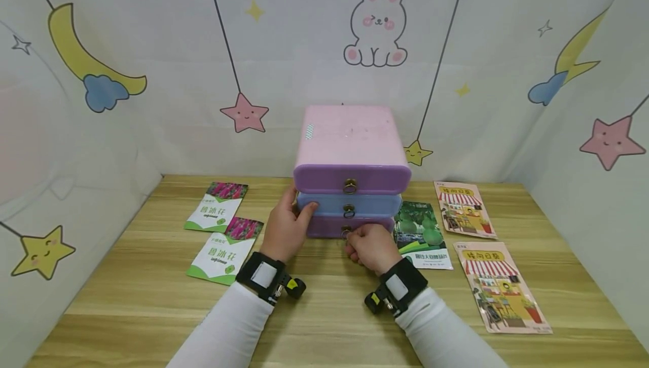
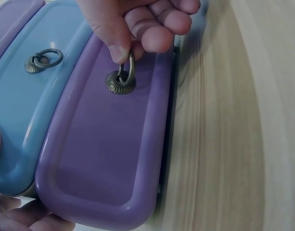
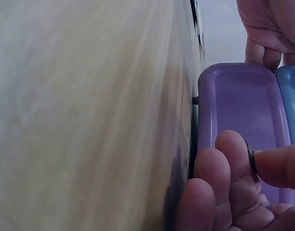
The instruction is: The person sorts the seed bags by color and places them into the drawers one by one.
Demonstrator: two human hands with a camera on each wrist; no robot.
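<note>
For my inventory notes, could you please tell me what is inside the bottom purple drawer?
Of the bottom purple drawer, only the front shows, its ring handle pinched by the right hand; anything inside is hidden.

purple bottom drawer (image 1: 324,227) between left hand (image 1: 285,228) and right hand (image 1: 375,247), light-blue drawer (image 1: 376,205) by the left hand, baby-pink cabinet top (image 1: 350,137) beyond both, white-and-green packets (image 1: 218,261) off left, pink packets (image 1: 507,297) with red-and-white stripey awnings (image 1: 489,267) way right

Two hands (image 1: 285,227), two wristbands (image 1: 263,273), three drawers (image 1: 324,181), three ring pulls (image 2: 120,84), two white-green packets (image 1: 223,256), one dark-green packet (image 1: 422,235), two pink packets (image 1: 502,292).
</note>
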